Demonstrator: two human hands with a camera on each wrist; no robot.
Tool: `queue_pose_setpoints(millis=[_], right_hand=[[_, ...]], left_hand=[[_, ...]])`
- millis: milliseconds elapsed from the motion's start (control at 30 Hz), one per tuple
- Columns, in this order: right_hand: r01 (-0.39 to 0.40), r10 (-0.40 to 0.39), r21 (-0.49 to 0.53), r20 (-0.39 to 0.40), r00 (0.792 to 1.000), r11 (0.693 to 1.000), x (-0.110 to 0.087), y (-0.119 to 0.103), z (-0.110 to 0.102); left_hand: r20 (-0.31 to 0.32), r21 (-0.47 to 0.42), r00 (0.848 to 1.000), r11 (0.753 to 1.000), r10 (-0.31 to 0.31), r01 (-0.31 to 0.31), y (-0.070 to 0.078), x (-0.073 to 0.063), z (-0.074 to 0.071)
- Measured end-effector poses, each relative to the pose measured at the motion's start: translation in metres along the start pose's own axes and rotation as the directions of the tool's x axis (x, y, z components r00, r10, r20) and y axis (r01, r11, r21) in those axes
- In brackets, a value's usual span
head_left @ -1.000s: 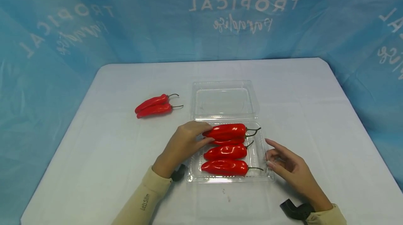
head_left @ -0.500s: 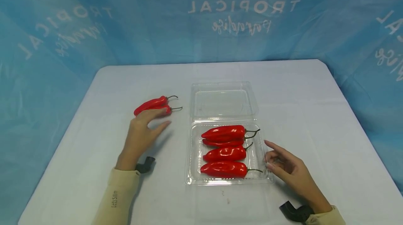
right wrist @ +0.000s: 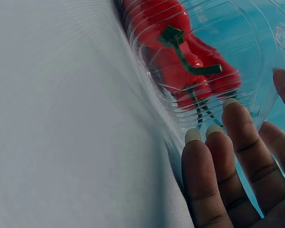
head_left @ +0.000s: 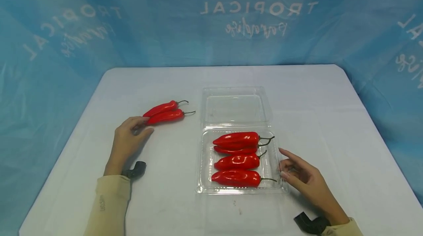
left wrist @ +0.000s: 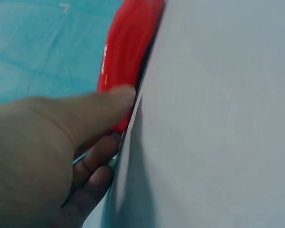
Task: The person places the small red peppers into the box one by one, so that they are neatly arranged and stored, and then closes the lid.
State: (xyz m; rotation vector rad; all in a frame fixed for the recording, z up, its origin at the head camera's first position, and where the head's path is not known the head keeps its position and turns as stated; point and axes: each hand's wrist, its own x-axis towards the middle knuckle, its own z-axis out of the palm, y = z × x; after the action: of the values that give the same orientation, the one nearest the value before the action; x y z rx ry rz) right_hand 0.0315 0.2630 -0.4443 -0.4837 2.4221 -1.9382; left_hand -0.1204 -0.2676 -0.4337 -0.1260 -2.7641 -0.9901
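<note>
My left hand (head_left: 127,142) is at the pointed end of the nearer of two red peppers (head_left: 166,116) on the left of the table. Its index fingertip meets that end, while the thumb stands a little apart from it in the head view. The left wrist view has a finger overlapping the lower end of the red pepper (left wrist: 128,47). A clear plastic clamshell box (head_left: 271,188) lies open in the middle, with several red peppers (head_left: 236,178) in a column in its base. My right hand (head_left: 305,179) has its loosely bent fingertips at the box's right wall (right wrist: 180,111).
The other loose red pepper (head_left: 162,108) lies just behind, alongside the nearer one. The box's lid (head_left: 234,105) is folded back, flat on the white table (head_left: 314,104). A blue printed curtain (head_left: 172,37) hangs beyond the table's far edge.
My left hand has gone from the peppers in the box to the loose pair, then left toward their pointed ends. The right hand has stayed by the box's right side.
</note>
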Motion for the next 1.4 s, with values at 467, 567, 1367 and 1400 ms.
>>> queue_pose_setpoints(millis=[467,567,1367,1400], right_hand=[[-0.001,0.001,0.005,0.005,1.000,1.000,0.000,0.000,-0.002],[0.010,-0.010,-0.001,0.000,1.000,1.000,-0.001,-0.001,-0.001],[-0.023,0.023,-0.021,0.002,1.000,1.000,0.004,0.000,0.000],[-0.022,0.022,-0.018,0.002,1.000,1.000,0.004,0.000,0.000]], left_hand=[[-0.007,-0.029,1.000,1.000,-0.004,0.003,0.003,0.003,0.013],[-0.001,-0.008,1.000,1.000,-0.026,0.026,0.005,0.005,0.015],[-0.016,-0.431,0.985,0.888,0.171,-0.161,0.107,-0.029,0.027],[-0.001,-0.439,0.976,0.877,0.216,-0.194,0.114,-0.032,0.032]])
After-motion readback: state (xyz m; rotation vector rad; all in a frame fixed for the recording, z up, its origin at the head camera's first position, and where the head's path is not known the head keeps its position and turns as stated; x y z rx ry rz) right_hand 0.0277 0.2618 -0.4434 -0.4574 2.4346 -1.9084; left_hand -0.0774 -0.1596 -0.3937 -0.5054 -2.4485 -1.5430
